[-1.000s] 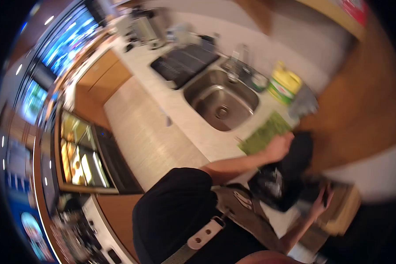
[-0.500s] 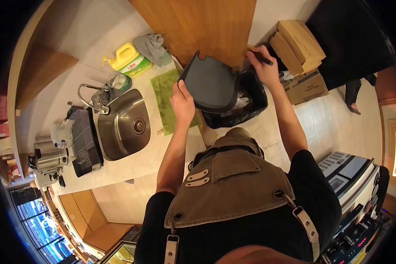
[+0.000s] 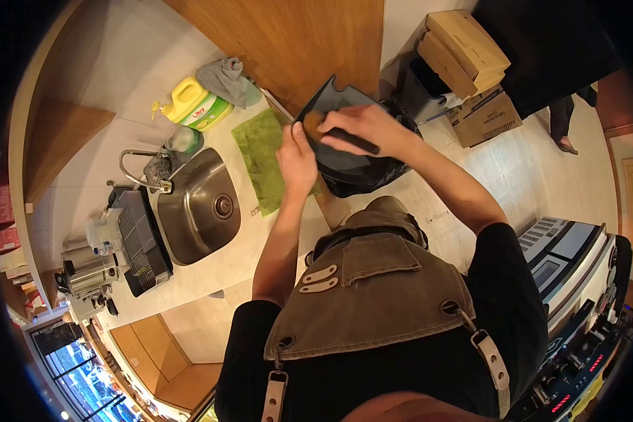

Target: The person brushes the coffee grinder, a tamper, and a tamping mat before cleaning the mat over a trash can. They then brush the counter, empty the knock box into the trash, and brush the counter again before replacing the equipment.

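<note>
My left hand (image 3: 298, 163) is closed on the left rim of a dark grey plastic tray (image 3: 337, 98) with a notched far edge. The tray is tilted over a bin lined with a black bag (image 3: 359, 185). My right hand (image 3: 373, 130) grips a brush by its black handle (image 3: 356, 142). The brush's brown bristle end (image 3: 314, 125) is inside the tray, near its left wall and close to my left fingers. My right hand and forearm hide part of the tray and the bin's opening.
To the left are a steel sink (image 3: 198, 221), a green cloth (image 3: 257, 165), a yellow soap jug (image 3: 193, 102) and a dish rack (image 3: 142, 239). Cardboard boxes (image 3: 471, 53) are stacked at right. A person's foot (image 3: 567, 146) shows beyond them.
My right hand has swung left with the brush, from beside the bin to over the tray, bringing the bristles inside it. My left hand still holds the tray. The view has shifted slightly.
</note>
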A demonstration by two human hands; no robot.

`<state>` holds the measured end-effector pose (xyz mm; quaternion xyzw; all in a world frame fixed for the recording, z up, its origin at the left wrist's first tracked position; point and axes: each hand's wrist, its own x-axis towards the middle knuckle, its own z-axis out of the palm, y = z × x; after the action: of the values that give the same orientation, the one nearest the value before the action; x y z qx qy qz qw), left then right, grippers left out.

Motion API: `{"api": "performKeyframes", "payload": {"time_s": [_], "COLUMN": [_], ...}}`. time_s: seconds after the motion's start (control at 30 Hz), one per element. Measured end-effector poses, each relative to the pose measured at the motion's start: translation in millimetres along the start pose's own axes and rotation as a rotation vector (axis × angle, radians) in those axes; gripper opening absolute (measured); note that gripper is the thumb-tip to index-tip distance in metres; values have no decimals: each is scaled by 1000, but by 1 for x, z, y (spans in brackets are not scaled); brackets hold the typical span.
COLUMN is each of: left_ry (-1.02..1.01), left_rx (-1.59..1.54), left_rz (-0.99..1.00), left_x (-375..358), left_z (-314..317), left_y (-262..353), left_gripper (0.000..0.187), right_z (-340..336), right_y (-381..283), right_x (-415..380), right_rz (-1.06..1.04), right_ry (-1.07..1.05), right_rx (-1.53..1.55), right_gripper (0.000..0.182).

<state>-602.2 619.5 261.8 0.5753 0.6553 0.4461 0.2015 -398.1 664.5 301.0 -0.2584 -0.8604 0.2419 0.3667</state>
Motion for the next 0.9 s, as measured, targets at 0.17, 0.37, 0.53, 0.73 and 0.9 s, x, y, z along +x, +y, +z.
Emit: {"api": "performKeyframes", "payload": {"time_s": [0.17,0.37,0.53,0.73,0.9], "left_ry": [-19,6,97,51,125], "left_rx": [0,25,-20,-24,-234], "left_rz": [28,-22,30,2,-27], "left_x": [-10,-9,-3,-5,18], "left_z": [1,6,5,7,8], "left_y": [9,-2,0,-4,0], "left_gripper": [31,31,35,41,49], "right_z": [31,7,49,59,83], "right_y": [27,54,12,7,-31], "right_x": [8,30,2,20,17], "right_rz": [120,445,100,427,554], "right_ry": [339,846,465,745,346], "right_rx": [224,303,90,313,426], "right_gripper": [19,20,22,25,26]}}
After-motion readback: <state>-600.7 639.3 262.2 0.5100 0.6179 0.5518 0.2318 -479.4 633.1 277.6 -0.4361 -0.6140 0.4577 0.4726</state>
